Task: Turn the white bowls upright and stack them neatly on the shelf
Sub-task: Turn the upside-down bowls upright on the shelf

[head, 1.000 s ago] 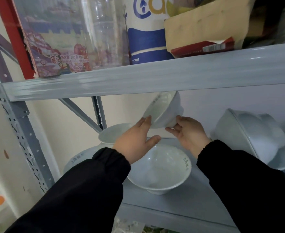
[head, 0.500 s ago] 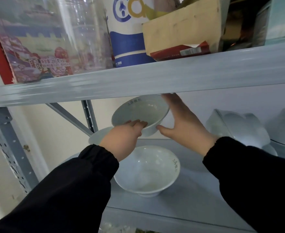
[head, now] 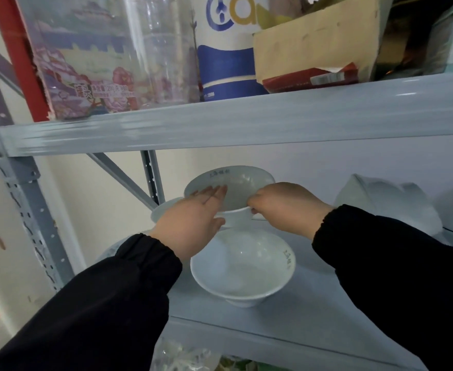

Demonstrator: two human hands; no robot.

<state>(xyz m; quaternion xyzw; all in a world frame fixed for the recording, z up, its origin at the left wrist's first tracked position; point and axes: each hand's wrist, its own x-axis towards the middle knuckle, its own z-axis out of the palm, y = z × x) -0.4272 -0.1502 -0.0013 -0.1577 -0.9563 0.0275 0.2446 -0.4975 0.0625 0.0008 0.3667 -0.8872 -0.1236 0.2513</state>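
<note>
Both your left hand (head: 190, 226) and right hand (head: 286, 207) grasp the bowl (head: 236, 188), now turned upright. Lower it into the upright bowl (head: 244, 266) below.

Glossy white bowl (head: 242, 269); matt grey metal shelf (head: 246, 121); clear plastic jar (head: 150, 49).
</note>
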